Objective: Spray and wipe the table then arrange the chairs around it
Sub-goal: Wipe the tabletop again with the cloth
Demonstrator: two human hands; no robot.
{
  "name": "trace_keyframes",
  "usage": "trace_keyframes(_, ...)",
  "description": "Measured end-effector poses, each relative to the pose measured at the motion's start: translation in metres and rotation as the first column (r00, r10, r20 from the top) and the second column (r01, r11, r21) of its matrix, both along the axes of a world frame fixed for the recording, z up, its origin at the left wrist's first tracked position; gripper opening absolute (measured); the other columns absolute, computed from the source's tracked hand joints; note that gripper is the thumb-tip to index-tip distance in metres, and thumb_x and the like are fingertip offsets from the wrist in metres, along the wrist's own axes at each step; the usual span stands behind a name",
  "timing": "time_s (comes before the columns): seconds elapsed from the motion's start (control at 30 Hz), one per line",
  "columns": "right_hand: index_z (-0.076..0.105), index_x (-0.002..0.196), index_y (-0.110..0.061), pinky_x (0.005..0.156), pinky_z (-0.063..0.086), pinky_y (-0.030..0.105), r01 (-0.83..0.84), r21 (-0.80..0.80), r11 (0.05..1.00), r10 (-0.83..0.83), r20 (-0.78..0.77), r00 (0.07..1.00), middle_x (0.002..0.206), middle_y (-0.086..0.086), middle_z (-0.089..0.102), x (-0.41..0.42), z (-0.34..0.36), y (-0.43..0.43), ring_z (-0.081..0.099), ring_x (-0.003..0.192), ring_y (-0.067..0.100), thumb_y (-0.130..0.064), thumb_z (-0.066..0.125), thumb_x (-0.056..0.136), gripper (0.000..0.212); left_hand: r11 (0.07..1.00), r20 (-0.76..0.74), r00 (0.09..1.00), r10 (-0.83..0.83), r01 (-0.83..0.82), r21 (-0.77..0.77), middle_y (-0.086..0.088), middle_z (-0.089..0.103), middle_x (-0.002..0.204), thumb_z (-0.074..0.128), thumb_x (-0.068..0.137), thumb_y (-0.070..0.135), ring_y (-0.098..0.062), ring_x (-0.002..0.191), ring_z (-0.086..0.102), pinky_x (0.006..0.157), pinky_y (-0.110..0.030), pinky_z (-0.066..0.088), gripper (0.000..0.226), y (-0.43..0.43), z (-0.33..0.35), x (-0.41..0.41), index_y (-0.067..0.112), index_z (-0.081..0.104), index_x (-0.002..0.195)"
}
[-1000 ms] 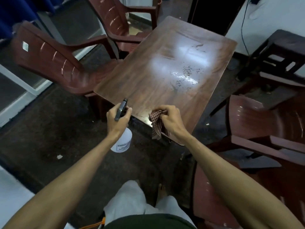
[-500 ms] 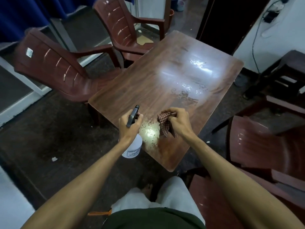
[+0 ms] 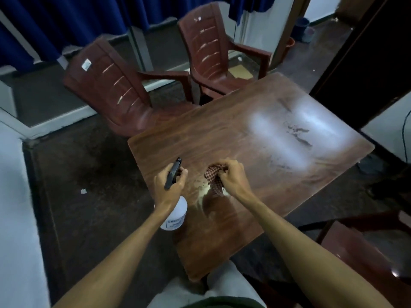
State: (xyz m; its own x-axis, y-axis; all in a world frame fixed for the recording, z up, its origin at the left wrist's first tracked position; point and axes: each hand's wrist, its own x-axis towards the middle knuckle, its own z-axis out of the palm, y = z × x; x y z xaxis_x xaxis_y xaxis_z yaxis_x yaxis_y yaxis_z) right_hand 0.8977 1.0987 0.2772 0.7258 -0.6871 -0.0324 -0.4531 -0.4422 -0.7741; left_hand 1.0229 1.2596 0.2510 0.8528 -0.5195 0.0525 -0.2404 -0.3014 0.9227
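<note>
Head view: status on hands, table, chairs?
Left hand holds spray bottle. Right hand holds checked cloth over table, droplets unwiped. Near chair, far chair along its far-left edge.

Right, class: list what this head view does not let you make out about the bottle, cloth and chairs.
All head view.
Bottle label: print too small and blurred to read.
Cloth: bunched in the right hand, so its extent is hidden.
Near chair: cut off by the right edge.
Table: legs hidden under its top.
</note>
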Motion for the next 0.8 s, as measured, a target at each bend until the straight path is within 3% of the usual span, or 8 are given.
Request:
trace_keyframes(0.33,0.078,0.104,-0.016,0.098,0.05,0.032,-0.169,-0.062,0.984,0.17,0.002,0.986,0.108,0.002,0.073,-0.01,0.008,-0.073,0.064,0.106,0.018,0.01,0.054,0.076,0.046,0.992,-0.038,0.992,0.124,-0.125,-0.017,-0.018,0.061,0.063,0.072,0.098,0.013,-0.041,0.051,0.058,0.048,-0.053,0.052,0.017,-0.051,0.013,-0.026,0.007,0.067,0.083)
trace_keyframes(0.57,0.078,0.1,-0.017,0.093,0.045,0.023,-0.285,-0.04,0.958,0.287,0.037,0.957,0.102,0.002,0.072,-0.018,-0.014,-0.189,0.065,0.1,0.018,0.008,0.053,0.071,0.047,0.973,-0.026,0.973,0.229,-0.23,-0.013,-0.026,0.061,0.067,0.071,0.098,0.009,-0.026,0.046,0.054,0.044,-0.023,0.046,0.016,-0.159,0.014,-0.048,0.002,0.067,0.084)
trace_keyframes(0.67,0.077,0.103,-0.017,0.088,0.042,0.018,-0.306,-0.017,0.952,0.307,0.025,0.952,0.103,0.001,0.07,-0.029,-0.013,-0.244,0.063,0.1,0.017,0.008,0.053,0.072,0.047,0.962,-0.04,0.961,0.274,-0.274,-0.002,-0.027,0.064,0.072,0.072,0.098,0.01,-0.022,0.045,0.054,0.044,-0.026,0.047,0.015,-0.217,0.018,-0.063,0.003,0.068,0.085)
trace_keyframes(0.8,0.077,0.104,-0.018,0.091,0.049,0.029,-0.352,0.001,0.936,0.352,0.035,0.935,0.104,0.001,0.07,-0.042,-0.008,-0.31,0.064,0.102,0.019,0.007,0.053,0.073,0.047,0.947,-0.029,0.947,0.321,-0.321,-0.018,-0.026,0.068,0.077,0.071,0.099,0.011,-0.024,0.044,0.053,0.043,-0.029,0.048,0.016,-0.282,0.027,-0.075,0.005,0.068,0.084)
